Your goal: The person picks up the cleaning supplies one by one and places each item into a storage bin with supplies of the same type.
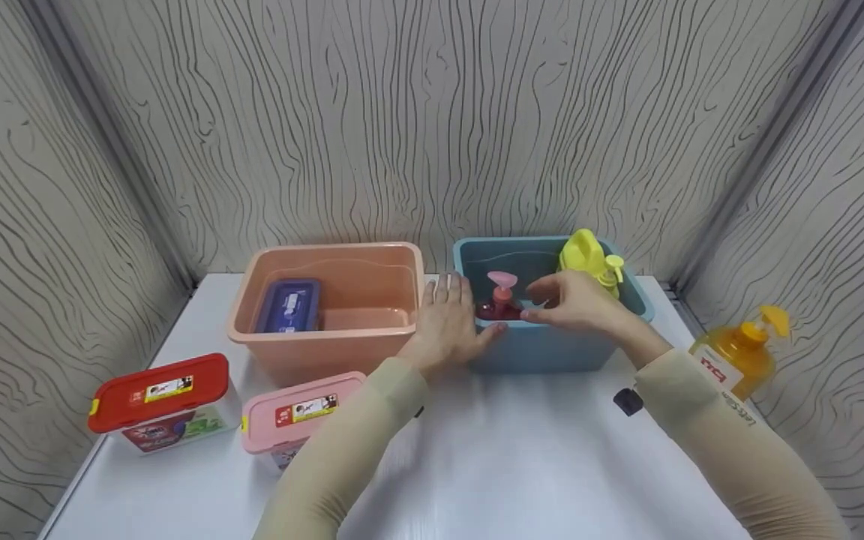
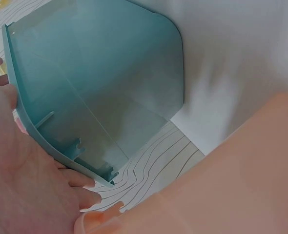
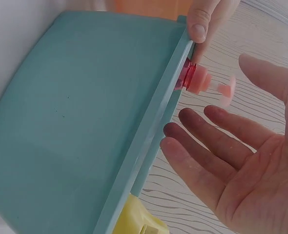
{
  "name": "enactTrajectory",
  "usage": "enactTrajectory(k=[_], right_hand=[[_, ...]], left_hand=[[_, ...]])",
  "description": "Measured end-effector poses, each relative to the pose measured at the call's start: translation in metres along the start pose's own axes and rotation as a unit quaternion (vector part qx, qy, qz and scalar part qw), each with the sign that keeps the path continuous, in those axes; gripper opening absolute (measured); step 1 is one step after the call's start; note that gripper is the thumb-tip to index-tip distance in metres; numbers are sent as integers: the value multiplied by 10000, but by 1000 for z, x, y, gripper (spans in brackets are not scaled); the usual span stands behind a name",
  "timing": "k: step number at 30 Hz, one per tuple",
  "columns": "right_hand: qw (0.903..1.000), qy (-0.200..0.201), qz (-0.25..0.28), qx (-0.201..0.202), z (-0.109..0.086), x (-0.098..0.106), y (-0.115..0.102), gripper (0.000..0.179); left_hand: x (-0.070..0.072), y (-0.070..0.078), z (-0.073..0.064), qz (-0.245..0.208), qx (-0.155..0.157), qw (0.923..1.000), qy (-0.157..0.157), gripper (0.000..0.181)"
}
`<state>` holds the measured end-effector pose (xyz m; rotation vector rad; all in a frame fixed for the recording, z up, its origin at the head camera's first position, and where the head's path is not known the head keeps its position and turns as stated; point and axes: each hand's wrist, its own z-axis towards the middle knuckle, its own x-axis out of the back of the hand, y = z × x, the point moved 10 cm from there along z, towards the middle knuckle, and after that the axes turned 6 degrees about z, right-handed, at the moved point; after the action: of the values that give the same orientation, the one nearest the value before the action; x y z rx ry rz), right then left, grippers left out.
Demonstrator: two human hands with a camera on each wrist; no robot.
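A red bottle with a pink pump top [image 1: 502,281] stands inside the blue bin [image 1: 544,351], near its left front corner. My left hand [image 1: 445,324] rests at that corner with fingers extended along the left rim. In the right wrist view, the left thumb [image 3: 198,32] lies at the rim close to the bottle. Just right of the pump, my right hand [image 1: 578,304] hovers over the bin's front rim. Its fingers are spread and hold nothing, as the right wrist view shows, with the pump neck [image 3: 197,78] beyond the fingertips.
A yellow jug [image 1: 582,253] and a yellow pump [image 1: 613,270] are in the blue bin's right side. The peach bin [image 1: 334,349] at left holds a dark blue box [image 1: 291,304]. Red-lidded [image 1: 166,386] and pink-lidded tubs [image 1: 297,409] sit in front; an orange pump bottle [image 1: 743,356] stands right.
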<state>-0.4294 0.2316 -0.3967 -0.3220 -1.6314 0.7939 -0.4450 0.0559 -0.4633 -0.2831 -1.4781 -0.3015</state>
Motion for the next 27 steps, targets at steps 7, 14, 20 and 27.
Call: enactTrajectory(k=[7,14,20,27], right_hand=[[10000,14,-98,-2,-9,3,1,60],[9998,10,-178,85,-16,6,1,56],[9994,-33,-314,107,-21,6,3,51],[9989,-25,-427,214,-28,8,5,51]], left_hand=[[0,0,0,-27,-8,10000,-5,112],[0,-1,0,-75,16,10000,-41,112],[-1,-2,1,-115,44,9999,-48,112],[-2,-1,0,-27,35,9999,-102,112]])
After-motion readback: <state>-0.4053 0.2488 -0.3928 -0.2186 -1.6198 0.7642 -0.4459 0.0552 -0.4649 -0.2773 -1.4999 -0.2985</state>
